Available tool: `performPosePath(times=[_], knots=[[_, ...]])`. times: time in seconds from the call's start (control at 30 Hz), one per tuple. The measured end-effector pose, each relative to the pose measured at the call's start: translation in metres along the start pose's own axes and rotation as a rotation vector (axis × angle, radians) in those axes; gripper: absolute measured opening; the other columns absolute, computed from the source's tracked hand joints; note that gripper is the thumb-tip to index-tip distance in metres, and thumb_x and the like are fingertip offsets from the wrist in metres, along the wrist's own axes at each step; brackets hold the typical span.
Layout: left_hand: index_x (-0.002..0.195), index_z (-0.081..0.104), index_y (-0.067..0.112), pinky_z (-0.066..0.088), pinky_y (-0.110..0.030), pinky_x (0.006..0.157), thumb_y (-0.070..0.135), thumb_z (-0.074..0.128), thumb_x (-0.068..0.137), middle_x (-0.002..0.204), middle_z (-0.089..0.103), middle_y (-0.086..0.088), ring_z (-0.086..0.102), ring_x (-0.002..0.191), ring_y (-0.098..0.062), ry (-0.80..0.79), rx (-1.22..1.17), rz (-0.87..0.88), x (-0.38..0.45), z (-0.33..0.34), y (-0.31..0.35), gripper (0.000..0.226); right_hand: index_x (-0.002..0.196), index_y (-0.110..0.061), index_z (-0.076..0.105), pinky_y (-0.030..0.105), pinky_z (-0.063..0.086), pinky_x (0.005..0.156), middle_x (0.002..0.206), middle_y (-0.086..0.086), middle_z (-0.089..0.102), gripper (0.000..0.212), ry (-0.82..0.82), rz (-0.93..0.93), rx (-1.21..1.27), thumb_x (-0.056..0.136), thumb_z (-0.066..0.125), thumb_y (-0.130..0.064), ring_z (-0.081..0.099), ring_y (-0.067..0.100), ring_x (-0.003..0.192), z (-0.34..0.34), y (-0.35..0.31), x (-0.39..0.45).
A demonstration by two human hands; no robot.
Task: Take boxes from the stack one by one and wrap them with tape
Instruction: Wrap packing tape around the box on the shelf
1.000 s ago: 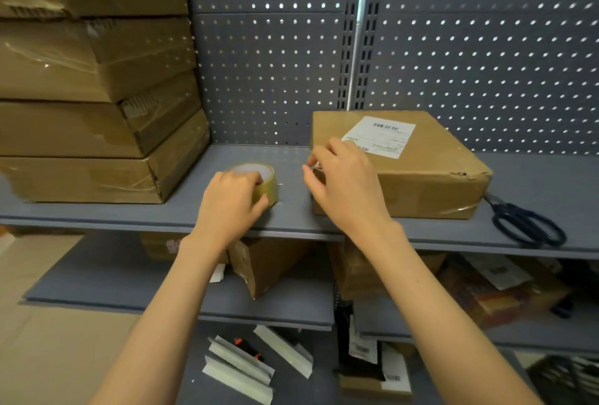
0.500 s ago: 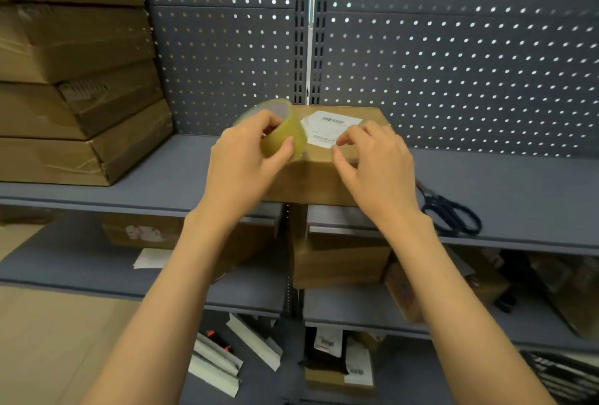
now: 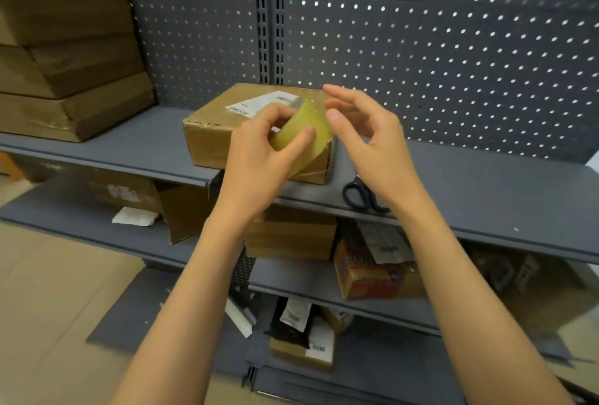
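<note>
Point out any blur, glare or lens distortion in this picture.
Head view: motion blur smears the yellow tape roll in the left hand and the stacked brown cardboard boxes; the grey shelf edge bows from the wide lens; bright light shines through the grey pegboard holes.

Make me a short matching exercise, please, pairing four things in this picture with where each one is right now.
Things:
1. tape roll
2. scissors
3. labelled box
4. box stack

Places:
A. far left of the shelf
B. gripped in the left hand
C. flat on the shelf, partly behind the right hand's wrist
D. middle of the shelf, behind both hands

Pairs: 1-B, 2-C, 3-D, 4-A
</note>
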State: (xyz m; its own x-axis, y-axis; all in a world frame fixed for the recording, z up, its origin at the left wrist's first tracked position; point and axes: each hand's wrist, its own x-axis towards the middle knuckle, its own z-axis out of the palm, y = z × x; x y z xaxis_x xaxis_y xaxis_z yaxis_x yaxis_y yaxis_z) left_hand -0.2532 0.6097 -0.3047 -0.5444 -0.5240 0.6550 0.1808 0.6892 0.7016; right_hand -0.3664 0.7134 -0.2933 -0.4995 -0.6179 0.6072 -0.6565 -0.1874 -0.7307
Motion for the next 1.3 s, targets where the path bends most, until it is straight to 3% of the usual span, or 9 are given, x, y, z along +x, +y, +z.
performPosePath(times=[0.13, 0.33, 0.57, 0.77, 0.9, 1.0, 1.1, 1.2, 1.3], knots=[[0.099, 0.066, 0.015, 0.053, -0.037, 0.074, 0.022, 0.064, 0.090, 0.089, 0.068, 0.007, 0.064, 0.081, -0.017, 0.008, -0.049, -0.027, -0.010, 0.010, 0.014, 0.011, 0.121, -0.020, 0.062, 0.024, 0.048, 0.094, 0.110, -0.002, 0.067, 0.027, -0.015, -0.033, 0.050, 0.095, 0.056, -0.015, 0.062, 0.006, 0.104, -0.012, -0.002, -0.016], [0.098, 0.067, 0.014, 0.051, -0.048, 0.075, 0.028, 0.065, 0.090, 0.089, 0.069, -0.001, 0.064, 0.082, -0.025, -0.025, -0.094, -0.041, -0.016, 0.013, 0.021, 0.017, 0.118, -0.015, 0.064, 0.013, 0.044, 0.091, 0.111, -0.003, 0.068, 0.026, 0.010, -0.046, 0.027, 0.092, 0.062, -0.014, 0.060, 0.003, 0.107, -0.017, -0.008, -0.025], [0.098, 0.067, 0.017, 0.051, -0.042, 0.074, 0.025, 0.065, 0.091, 0.088, 0.068, 0.006, 0.064, 0.082, -0.018, -0.063, -0.111, -0.069, -0.019, -0.001, 0.021, 0.010, 0.113, -0.016, 0.069, 0.027, 0.050, 0.090, 0.108, -0.005, 0.068, 0.024, 0.073, -0.022, -0.025, 0.092, 0.060, -0.021, 0.062, 0.004, 0.100, -0.003, -0.012, -0.020], [0.104, 0.066, 0.016, 0.052, -0.047, 0.078, 0.027, 0.063, 0.092, 0.096, 0.069, 0.002, 0.064, 0.088, -0.020, -0.090, -0.092, -0.082, -0.023, -0.009, 0.015, 0.016, 0.110, -0.015, 0.071, 0.022, 0.049, 0.084, 0.099, -0.004, 0.064, 0.021, 0.067, -0.025, -0.079, 0.093, 0.060, -0.021, 0.059, 0.007, 0.093, 0.008, -0.012, -0.019], [0.101, 0.065, 0.021, 0.051, -0.042, 0.078, 0.025, 0.063, 0.092, 0.093, 0.068, 0.006, 0.062, 0.087, -0.016, -0.106, -0.057, -0.091, -0.025, -0.013, 0.012, 0.010, 0.101, -0.015, 0.074, 0.017, 0.044, 0.079, 0.091, -0.002, 0.066, 0.019, 0.086, -0.117, -0.232, 0.091, 0.061, -0.023, 0.059, 0.009, 0.085, 0.009, -0.008, -0.017], [0.099, 0.065, 0.021, 0.051, -0.041, 0.076, 0.026, 0.064, 0.092, 0.090, 0.068, 0.007, 0.062, 0.085, -0.015, -0.109, -0.041, -0.100, -0.025, -0.011, 0.010, 0.009, 0.090, -0.011, 0.072, 0.031, 0.046, 0.077, 0.085, -0.001, 0.066, 0.020, 0.129, -0.255, -0.437, 0.091, 0.058, -0.025, 0.059, 0.018, 0.081, 0.010, -0.002, -0.015], [0.098, 0.067, 0.020, 0.051, -0.043, 0.077, 0.029, 0.063, 0.091, 0.088, 0.068, 0.009, 0.062, 0.084, -0.015, -0.099, -0.044, -0.122, -0.023, -0.008, 0.007, 0.012, 0.085, -0.009, 0.063, 0.031, 0.038, 0.070, 0.080, 0.002, 0.061, 0.022, 0.138, -0.362, -0.654, 0.093, 0.049, -0.023, 0.054, 0.022, 0.074, 0.013, 0.002, -0.013], [0.097, 0.067, 0.022, 0.050, -0.042, 0.076, 0.033, 0.062, 0.090, 0.086, 0.068, 0.010, 0.061, 0.082, -0.012, -0.103, -0.005, -0.132, -0.021, -0.006, 0.002, 0.014, 0.087, -0.010, 0.061, 0.031, 0.033, 0.068, 0.080, 0.002, 0.059, 0.022, 0.094, -0.380, -0.712, 0.095, 0.046, -0.024, 0.053, 0.023, 0.074, 0.012, 0.007, -0.012], [0.099, 0.066, 0.021, 0.050, -0.043, 0.076, 0.033, 0.061, 0.089, 0.088, 0.067, 0.007, 0.060, 0.083, -0.013, -0.118, 0.001, -0.130, -0.021, -0.006, -0.001, 0.017, 0.098, -0.016, 0.066, 0.034, 0.040, 0.075, 0.088, -0.003, 0.065, 0.024, 0.045, -0.289, -0.617, 0.096, 0.047, -0.029, 0.059, 0.021, 0.084, 0.010, 0.011, -0.010]])
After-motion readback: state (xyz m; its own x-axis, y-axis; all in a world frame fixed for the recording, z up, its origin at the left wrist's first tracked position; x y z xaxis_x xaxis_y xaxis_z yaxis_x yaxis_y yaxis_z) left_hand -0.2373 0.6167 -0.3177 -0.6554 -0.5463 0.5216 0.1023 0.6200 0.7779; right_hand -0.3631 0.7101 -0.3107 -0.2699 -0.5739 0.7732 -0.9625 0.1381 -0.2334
